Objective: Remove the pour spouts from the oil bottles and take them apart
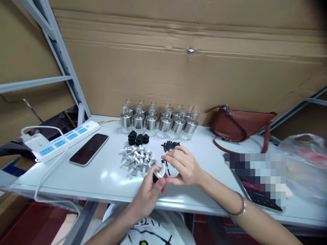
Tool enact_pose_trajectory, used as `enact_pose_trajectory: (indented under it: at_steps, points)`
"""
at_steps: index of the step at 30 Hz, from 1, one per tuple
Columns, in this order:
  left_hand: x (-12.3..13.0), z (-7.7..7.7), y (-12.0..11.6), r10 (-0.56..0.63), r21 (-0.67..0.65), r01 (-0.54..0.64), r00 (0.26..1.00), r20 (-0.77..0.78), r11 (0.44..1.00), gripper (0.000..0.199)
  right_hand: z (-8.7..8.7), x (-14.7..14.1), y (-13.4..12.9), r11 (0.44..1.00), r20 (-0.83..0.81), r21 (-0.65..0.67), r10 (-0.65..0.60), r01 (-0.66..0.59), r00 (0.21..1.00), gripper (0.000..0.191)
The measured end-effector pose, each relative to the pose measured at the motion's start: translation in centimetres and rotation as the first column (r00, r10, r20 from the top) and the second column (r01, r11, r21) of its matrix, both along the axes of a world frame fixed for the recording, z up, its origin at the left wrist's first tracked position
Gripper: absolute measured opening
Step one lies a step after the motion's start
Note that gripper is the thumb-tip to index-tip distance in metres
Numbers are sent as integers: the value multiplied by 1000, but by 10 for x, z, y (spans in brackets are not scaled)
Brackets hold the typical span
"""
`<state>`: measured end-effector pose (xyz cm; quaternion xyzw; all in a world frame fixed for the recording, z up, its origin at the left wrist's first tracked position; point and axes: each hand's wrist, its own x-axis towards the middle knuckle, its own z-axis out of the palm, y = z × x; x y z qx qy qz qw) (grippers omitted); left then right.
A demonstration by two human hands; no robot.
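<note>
My left hand (149, 190) is closed round a silver spout (161, 171) with a black base, just over the table's front part. Close on its right, my right hand (185, 166) has its fingers apart beside the spout's black tip; whether a fingertip touches it I cannot tell. Small black sticks (170, 146) lie behind my right hand, and a thin black piece (167, 168) is between the hands. To the left is a pile of silver spout parts (138, 160), with black ribbed stoppers (138, 139) behind it.
Glass bottles with metal bands (165, 124) stand in rows at the back. A phone (89, 149) and white power strip (68, 137) lie left. On the right are a brown bag (237, 124), a partly blurred dark flat item (263, 195) and a plastic bag (306, 166).
</note>
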<state>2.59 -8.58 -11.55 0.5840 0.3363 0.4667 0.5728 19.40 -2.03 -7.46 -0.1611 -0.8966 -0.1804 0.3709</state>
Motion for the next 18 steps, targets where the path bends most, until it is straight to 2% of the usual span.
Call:
enact_pose_trajectory:
  at_steps: [5,11,18]
  points:
    - [0,4,-2,-32,20,32,999,8,999,50,-1,1,0,999,30,36,-3,2,1000,45]
    - [-2,7,-2,-152,22,156,982,-112,988,56,0,0,-4,989,49,145,-36,29,998,36]
    - [-3,9,-3,-190,11,194,968,-165,981,61,3,1,-4,980,59,200,-23,11,998,35]
